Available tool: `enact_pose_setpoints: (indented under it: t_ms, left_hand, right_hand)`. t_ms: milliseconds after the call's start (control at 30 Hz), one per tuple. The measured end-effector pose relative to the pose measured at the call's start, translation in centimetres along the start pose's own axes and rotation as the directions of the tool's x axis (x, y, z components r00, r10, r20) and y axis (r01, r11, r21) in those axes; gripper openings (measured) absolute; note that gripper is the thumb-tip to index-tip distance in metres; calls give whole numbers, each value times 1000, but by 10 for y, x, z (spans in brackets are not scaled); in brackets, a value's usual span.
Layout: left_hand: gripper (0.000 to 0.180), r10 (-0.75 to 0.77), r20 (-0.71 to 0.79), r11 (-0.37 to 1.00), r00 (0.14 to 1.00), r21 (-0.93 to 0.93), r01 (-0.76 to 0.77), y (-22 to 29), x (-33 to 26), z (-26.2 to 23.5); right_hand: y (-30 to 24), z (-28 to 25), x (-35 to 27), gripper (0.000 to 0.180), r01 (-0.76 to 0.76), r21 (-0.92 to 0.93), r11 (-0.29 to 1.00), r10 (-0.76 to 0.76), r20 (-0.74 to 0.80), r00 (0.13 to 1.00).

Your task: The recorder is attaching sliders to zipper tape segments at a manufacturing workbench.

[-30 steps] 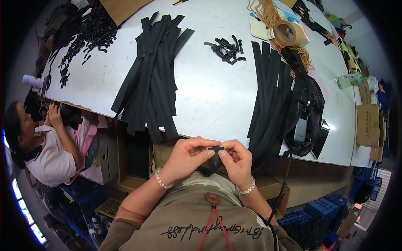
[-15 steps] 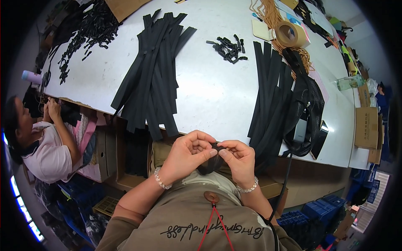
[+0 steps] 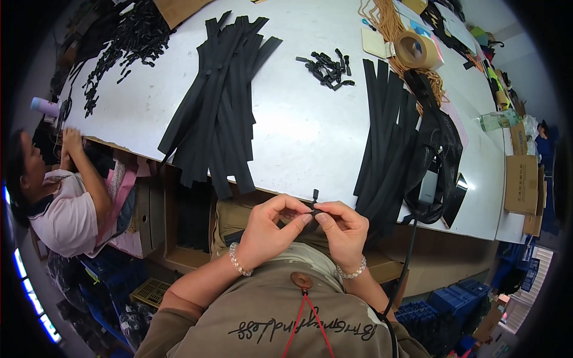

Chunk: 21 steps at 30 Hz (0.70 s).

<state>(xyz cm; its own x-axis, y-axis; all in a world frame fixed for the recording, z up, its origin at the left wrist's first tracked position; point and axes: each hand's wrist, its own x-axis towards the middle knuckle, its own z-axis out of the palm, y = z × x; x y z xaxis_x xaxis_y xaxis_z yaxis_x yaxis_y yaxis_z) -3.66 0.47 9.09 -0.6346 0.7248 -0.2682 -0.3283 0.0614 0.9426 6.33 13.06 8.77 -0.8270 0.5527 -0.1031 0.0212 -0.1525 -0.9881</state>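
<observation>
Close to my body, just off the table's near edge, my left hand (image 3: 268, 230) and my right hand (image 3: 343, 230) meet fingertip to fingertip. Both are closed in a pinch on a black zipper, most of which my fingers hide. Its slim black zipper pull (image 3: 315, 194) sticks up beyond the fingertips. On the table ahead lies a small heap of similar black pulls (image 3: 328, 70). A large crossed pile of black zipper strips (image 3: 215, 101) is to the left of that heap, and another bundle of strips (image 3: 382, 131) hangs over the edge at right.
A bigger heap of black pulls (image 3: 134, 45) covers the far left of the white table (image 3: 298, 137). Tape roll (image 3: 415, 49), tan cords (image 3: 382, 15) and a black mesh bag (image 3: 439, 143) lie at right. A co-worker (image 3: 68, 197) sits at left; a cable (image 3: 407, 262) runs down beside me.
The zipper pull now stands up beyond my fingertips, where it did not show before. The dark strip hanging between my hands is less visible. The co-worker's hands have shifted up slightly.
</observation>
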Motion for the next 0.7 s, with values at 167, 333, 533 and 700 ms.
enact_pose_setpoints:
  t_ms: [167, 333, 533, 700]
  left_hand:
    - [8, 196, 3, 950, 981, 245, -191, 7, 0, -1]
    - [11, 364, 23, 834, 931, 436, -337, 15, 0, 0]
    - [11, 448, 37, 772, 893, 488, -407, 20, -1, 1]
    - [13, 453, 55, 760, 890, 498, -418, 20, -2, -1]
  right_hand:
    - [3, 1, -4, 13, 133, -218, 967, -145, -41, 989]
    - [2, 2, -3, 13, 263, -352, 898, -295, -38, 955]
    - [0, 4, -2, 14, 340, -426, 838, -379, -8, 925]
    - [-1, 3, -1, 14, 369, -411, 833, -398, 18, 917]
